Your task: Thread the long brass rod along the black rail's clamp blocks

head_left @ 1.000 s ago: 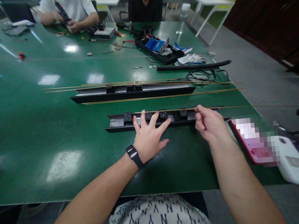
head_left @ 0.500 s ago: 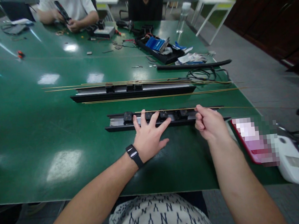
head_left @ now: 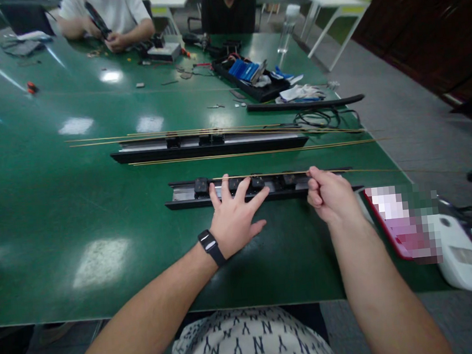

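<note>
A black channel rail [head_left: 184,204] with a silvery inside lies before me, holding several black blocks [head_left: 202,186]. My left hand [head_left: 236,213] is spread over its middle, fingertips at the blocks and the far edge; the fingers hide part of the rail. Near the rail's right end, my right hand [head_left: 331,193] is closed, thumb and forefinger pinching a thin brass-coloured rod [head_left: 277,173]. The rod runs along the rail's far edge and stretches out to the right past the hand. Its left end lies by my left fingertips.
A second black rail [head_left: 212,150] lies beyond, with thin rods [head_left: 250,153] along it. Farther off are a black tray [head_left: 263,92], gloves [head_left: 301,93], a cable [head_left: 317,118] and a bottle [head_left: 286,30]. Phones [head_left: 403,227] lie at right. Two people sit across the green table [head_left: 56,216].
Almost nothing differs. Both hands and the rod keep their places on the rail; the whole view has shifted very slightly.
</note>
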